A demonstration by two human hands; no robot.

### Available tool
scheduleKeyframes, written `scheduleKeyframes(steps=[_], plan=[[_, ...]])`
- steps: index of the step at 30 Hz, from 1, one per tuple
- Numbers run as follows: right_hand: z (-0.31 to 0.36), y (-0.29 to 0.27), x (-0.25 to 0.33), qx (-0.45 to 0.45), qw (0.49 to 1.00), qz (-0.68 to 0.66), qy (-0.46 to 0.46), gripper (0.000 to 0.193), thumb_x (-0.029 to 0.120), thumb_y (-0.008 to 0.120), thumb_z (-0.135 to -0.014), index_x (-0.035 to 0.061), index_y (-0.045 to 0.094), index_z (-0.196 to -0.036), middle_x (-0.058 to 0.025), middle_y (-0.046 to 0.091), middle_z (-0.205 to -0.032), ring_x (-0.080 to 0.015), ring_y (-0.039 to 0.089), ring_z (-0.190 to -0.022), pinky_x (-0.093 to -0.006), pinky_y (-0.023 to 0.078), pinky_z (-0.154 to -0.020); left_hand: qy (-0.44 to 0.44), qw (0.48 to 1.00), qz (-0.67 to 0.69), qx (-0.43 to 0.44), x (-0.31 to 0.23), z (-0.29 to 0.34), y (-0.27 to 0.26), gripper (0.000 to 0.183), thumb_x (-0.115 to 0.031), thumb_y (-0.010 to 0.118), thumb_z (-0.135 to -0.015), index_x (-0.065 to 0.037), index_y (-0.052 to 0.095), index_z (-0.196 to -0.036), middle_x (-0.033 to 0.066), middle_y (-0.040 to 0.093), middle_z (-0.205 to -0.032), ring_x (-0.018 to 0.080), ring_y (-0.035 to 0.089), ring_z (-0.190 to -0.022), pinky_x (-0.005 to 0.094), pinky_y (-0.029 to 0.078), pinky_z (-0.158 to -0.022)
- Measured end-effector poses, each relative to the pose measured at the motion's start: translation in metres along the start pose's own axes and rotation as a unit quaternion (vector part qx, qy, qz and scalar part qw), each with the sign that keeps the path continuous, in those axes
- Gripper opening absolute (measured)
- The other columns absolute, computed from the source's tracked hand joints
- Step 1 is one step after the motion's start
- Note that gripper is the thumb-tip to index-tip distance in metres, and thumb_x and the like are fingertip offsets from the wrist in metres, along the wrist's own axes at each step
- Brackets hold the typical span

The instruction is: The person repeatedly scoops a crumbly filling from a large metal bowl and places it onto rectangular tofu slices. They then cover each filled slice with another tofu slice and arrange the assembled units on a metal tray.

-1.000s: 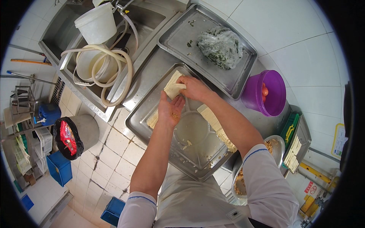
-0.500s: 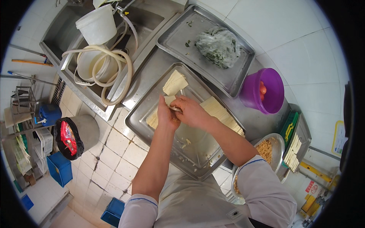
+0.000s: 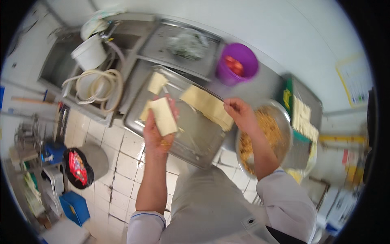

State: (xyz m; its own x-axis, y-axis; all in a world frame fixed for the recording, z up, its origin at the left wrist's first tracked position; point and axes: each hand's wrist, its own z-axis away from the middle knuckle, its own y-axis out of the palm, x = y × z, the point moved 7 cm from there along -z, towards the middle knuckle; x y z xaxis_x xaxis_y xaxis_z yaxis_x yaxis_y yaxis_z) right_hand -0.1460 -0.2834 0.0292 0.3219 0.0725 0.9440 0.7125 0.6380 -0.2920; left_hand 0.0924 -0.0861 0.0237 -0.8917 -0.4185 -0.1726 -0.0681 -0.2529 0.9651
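My left hand (image 3: 159, 136) is palm up over the near left side of a metal tray (image 3: 132, 116), with a pale yellow rectangular sheet (image 3: 163, 116) lying across its palm and fingers. The sheet looks like tofu skin. Bits of orange-brown food cling to the heel of that hand. My right hand (image 3: 240, 114) hovers between the tray's right end and a metal bowl of orange-brown shredded filling (image 3: 260, 134). Its fingers are curled together; whatever they hold, if anything, I cannot make out. More sheets (image 3: 207, 106) lie in a row in the tray, and a smaller stack (image 3: 157, 83) sits at its far left corner.
Behind stands another tray (image 3: 150, 51) with a plastic bag of greens (image 3: 189, 44). A purple bucket (image 3: 248, 61) holds red items. Pale rolls (image 3: 302, 118) lie on a tray at right. A sink (image 3: 57, 61) with a coiled hose (image 3: 109, 90) and white bucket is at left.
My hands have parted: the left now holds the sheet flat on its palm, and the right has moved right toward the bowl. The whole view has shifted, showing more of the bowl.
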Motion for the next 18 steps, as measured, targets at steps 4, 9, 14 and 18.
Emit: scheduleKeyframes(steps=[4, 9, 14, 18], plan=[[0.091, -0.110, -0.045, -0.093, 0.993, 0.073, -0.015, 0.026, 0.020, 0.072, -0.103, 0.0023, 0.070, -0.121, -0.0052, 0.075, -0.100, -0.0164, 0.071, -0.093, -0.0328, 0.056, -0.087, -0.020, 1.000, -0.015, 0.002, 0.038, 0.048, 0.007, 0.053, -0.031, 0.047, -0.115, -0.009, 0.040, -0.163, 0.0175, 0.040, -0.169, 0.0343, 0.040, -0.156, 0.0496, 0.039, -0.126], [0.183, -0.210, -0.167, -0.078, 0.935, 0.320, 0.132, 0.029, 0.025, 0.075, -0.091, 0.0021, 0.075, -0.109, -0.0182, 0.076, -0.097, -0.0348, 0.074, -0.093, -0.0427, 0.058, -0.085, -0.081, 0.996, -0.026, -0.026, 0.096, 0.100, 0.006, 0.052, -0.030, 0.045, -0.116, -0.007, 0.041, -0.162, 0.0187, 0.040, -0.168, 0.0350, 0.040, -0.156, 0.0481, 0.041, -0.125], [0.228, -0.222, -0.289, 0.016, 0.907, 0.356, 0.224, 0.026, 0.026, 0.074, -0.084, 0.0031, 0.076, -0.098, -0.0218, 0.076, -0.096, -0.0401, 0.072, -0.093, -0.0481, 0.055, -0.081, -0.109, 0.991, -0.068, -0.037, 0.130, 0.125, 0.015, 0.050, -0.031, 0.044, -0.116, -0.009, 0.042, -0.161, 0.0166, 0.042, -0.167, 0.0334, 0.041, -0.155, 0.0464, 0.042, -0.125], [0.223, -0.181, -0.332, -0.038, 0.964, 0.161, 0.208, 0.029, 0.026, 0.070, -0.087, 0.0015, 0.077, -0.102, -0.0262, 0.075, -0.102, -0.0451, 0.071, -0.097, -0.0503, 0.056, -0.083, -0.101, 0.985, -0.127, -0.056, 0.155, 0.117, 0.026, 0.050, -0.032, 0.042, -0.117, -0.011, 0.042, -0.162, 0.0161, 0.042, -0.168, 0.0339, 0.042, -0.154, 0.0462, 0.040, -0.126]])
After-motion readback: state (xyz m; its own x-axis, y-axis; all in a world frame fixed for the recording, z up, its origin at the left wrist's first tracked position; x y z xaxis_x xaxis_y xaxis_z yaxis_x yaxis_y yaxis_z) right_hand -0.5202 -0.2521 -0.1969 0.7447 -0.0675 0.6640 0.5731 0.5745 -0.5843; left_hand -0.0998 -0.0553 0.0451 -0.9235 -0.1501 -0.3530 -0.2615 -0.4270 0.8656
